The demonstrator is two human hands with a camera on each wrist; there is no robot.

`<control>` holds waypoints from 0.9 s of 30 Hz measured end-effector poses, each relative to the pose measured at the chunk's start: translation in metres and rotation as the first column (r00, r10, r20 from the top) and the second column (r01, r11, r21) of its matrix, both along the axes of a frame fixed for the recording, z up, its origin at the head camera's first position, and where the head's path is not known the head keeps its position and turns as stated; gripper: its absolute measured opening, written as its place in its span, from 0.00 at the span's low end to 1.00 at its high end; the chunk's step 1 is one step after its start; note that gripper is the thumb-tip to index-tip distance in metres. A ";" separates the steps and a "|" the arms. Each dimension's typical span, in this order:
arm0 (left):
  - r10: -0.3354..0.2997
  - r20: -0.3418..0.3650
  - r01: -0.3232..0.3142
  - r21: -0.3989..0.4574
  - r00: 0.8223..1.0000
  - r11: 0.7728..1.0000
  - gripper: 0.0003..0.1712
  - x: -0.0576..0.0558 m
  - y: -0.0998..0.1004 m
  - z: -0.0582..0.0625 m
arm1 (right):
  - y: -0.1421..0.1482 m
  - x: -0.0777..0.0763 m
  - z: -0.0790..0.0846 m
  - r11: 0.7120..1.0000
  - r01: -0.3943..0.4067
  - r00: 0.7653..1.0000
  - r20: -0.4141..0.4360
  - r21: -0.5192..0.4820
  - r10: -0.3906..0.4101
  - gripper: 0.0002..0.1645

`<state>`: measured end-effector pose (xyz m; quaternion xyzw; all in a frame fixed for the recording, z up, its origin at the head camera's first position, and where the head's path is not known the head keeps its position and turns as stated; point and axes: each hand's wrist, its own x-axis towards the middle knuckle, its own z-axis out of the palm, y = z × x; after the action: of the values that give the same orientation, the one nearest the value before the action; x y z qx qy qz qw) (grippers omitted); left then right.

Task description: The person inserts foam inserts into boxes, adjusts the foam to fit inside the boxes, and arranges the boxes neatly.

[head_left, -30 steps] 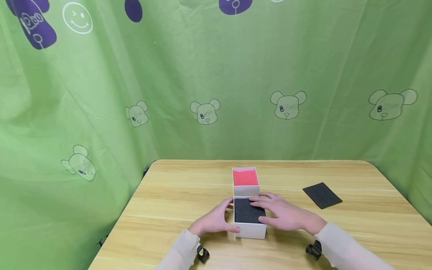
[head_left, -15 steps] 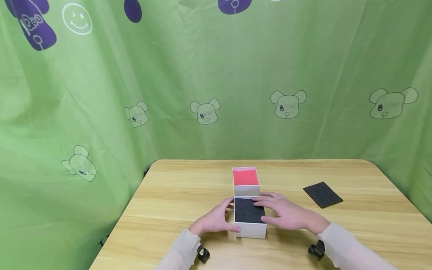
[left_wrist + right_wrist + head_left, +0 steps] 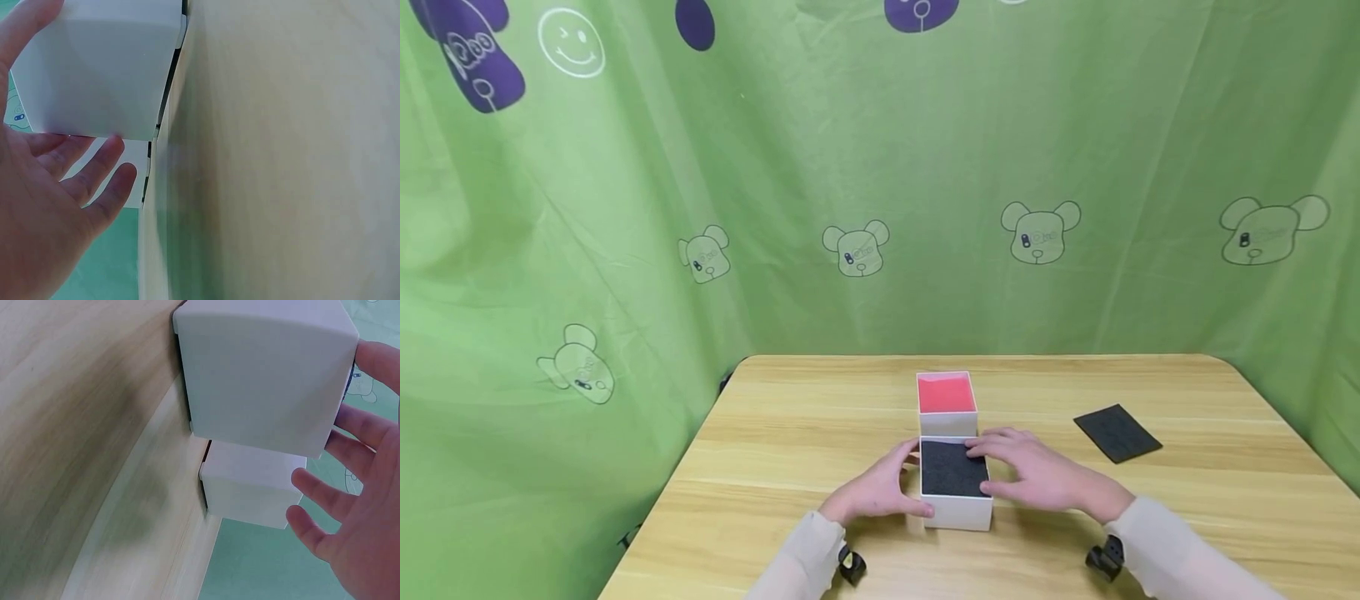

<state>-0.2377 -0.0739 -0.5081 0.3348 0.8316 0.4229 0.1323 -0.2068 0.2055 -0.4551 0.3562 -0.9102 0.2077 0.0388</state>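
Note:
A white box (image 3: 957, 512) stands near the front of the table, with a flat black foam pad (image 3: 951, 468) filling its top. My left hand (image 3: 880, 487) holds this box from the left, thumb on the near face and fingers round at the far side, as the left wrist view shows on the white box (image 3: 100, 75). From the right, my right hand (image 3: 1037, 473) rests its thumb and front fingertips on the box's right rim and the pad's edge. In the right wrist view, the lower fingers of the right hand (image 3: 369, 481) spread free beside the box (image 3: 262, 381).
Directly behind stands a second white box (image 3: 947, 423) with a red sheet or pad (image 3: 946, 395) inside. A loose black foam sheet (image 3: 1117, 433) lies on the wooden table (image 3: 820, 417) to the right. A green printed curtain (image 3: 940, 125) hangs behind the table.
My right hand has shifted slightly to the right, its fingertips drawing from the middle of the black pad to its right edge. The left hand and both boxes stay put.

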 end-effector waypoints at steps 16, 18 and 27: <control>-0.010 -0.005 0.010 0.023 1.000 1.000 0.57 0.000 0.000 0.000 | -0.005 -0.004 0.001 0.999 0.031 1.000 -0.003 -0.034 -0.031 0.14; -0.014 -0.006 0.015 0.025 1.000 1.000 0.56 -0.001 0.000 -0.001 | -0.007 -0.003 0.002 0.999 0.030 0.999 0.026 -0.041 -0.029 0.14; -0.014 0.005 0.013 0.025 1.000 1.000 0.57 0.000 0.000 0.001 | -0.013 -0.002 0.006 0.998 0.043 0.994 0.101 -0.050 -0.038 0.15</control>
<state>-0.2378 -0.0740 -0.5075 0.3409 0.8237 0.4330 0.1332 -0.2093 0.1930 -0.4495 0.3257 -0.9123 0.2483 0.0065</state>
